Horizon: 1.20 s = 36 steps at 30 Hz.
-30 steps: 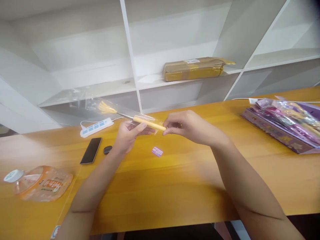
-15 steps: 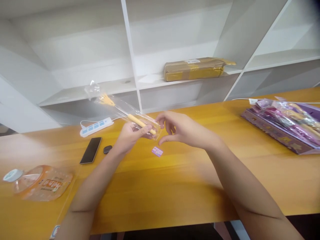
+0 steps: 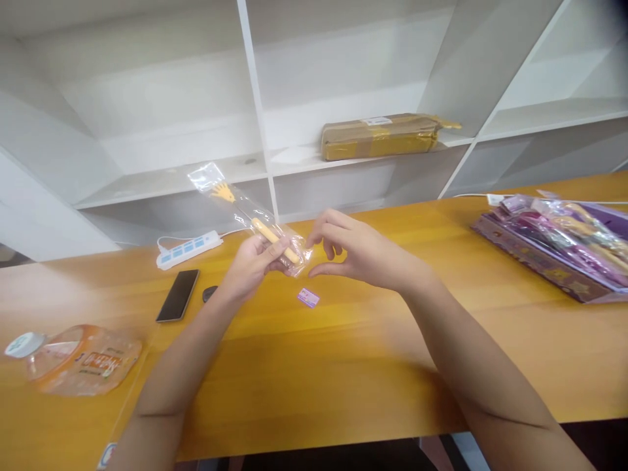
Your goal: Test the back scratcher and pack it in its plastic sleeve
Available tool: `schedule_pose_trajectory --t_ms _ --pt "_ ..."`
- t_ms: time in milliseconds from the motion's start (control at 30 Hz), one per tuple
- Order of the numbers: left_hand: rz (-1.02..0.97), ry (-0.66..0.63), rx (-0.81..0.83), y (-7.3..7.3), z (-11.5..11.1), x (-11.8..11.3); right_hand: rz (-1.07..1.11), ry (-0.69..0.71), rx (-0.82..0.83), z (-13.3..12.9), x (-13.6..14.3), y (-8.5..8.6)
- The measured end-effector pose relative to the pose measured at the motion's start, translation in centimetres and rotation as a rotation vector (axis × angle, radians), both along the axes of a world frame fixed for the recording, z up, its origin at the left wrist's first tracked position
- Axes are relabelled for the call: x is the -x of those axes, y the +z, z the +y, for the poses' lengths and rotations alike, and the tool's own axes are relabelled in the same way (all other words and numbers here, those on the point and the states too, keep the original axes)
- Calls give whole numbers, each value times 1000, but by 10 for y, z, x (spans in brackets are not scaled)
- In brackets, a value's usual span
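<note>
Fingers (image 3: 275, 247) of left hand (image 3: 252, 265) around clear-bagged back scratcher (image 3: 255, 221), writing unreadable.

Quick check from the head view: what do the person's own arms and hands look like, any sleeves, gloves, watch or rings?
Both forearms are bare right down to the bottom edge of the picture: no sleeves show. The left hand and right hand are ungloved. No watch, bracelet or strap at either wrist. No rings can be made out, though the fingers are small and slightly blurred.

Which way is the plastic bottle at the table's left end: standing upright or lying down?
Lying down: the bottle rests on its side, white cap pointing left.
</note>
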<state>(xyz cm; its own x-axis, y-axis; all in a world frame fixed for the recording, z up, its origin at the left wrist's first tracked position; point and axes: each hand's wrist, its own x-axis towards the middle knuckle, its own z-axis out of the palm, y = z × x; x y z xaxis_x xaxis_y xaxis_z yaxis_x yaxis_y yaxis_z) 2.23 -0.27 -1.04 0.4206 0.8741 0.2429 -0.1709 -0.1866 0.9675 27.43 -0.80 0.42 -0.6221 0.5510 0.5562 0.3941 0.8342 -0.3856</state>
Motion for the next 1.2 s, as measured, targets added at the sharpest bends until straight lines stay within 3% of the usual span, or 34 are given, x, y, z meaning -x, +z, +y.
schedule_pose_trajectory --t_ms 300,567,867,1033,1200 --pt "44 -20 -45 -1 2 3 47 -68 71 -1 2 3" --pt "46 -11 -37 -2 1 3 104 95 30 -2 0 5" --pt "-3 -85 31 2 -3 0 140 266 108 -10 -5 14" --pt "-36 -129 79 3 -4 0 152 310 169 -11 -6 15" --pt "-20 -157 93 -4 0 0 105 255 167 -11 -5 13"
